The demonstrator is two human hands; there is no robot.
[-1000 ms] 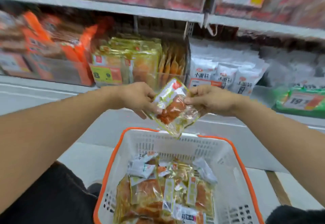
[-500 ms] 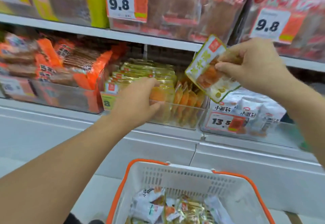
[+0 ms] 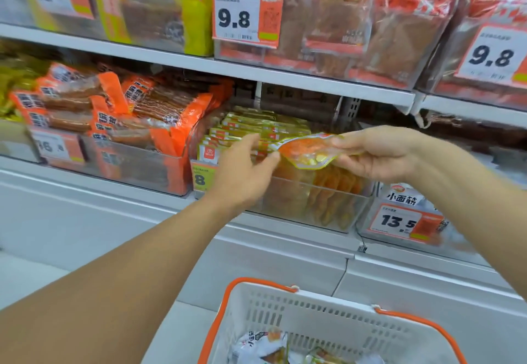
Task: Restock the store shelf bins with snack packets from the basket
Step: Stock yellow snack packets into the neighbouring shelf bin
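Lowered since half a second ago, the yellow-green clear-windowed snack packet (image 3: 309,151) lies flat over the clear plastic shelf bin (image 3: 319,206). Left hand (image 3: 242,175), fingers spread, parts stock; right hand (image 3: 379,155) pinches its edge. Dropped flat, it may jam on the upright packets.

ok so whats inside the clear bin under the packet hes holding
The clear bin holds upright rows of yellow-green packets at the back and orange ones in front. The left hand and held packet cover the middle, so how full it is cannot be seen.
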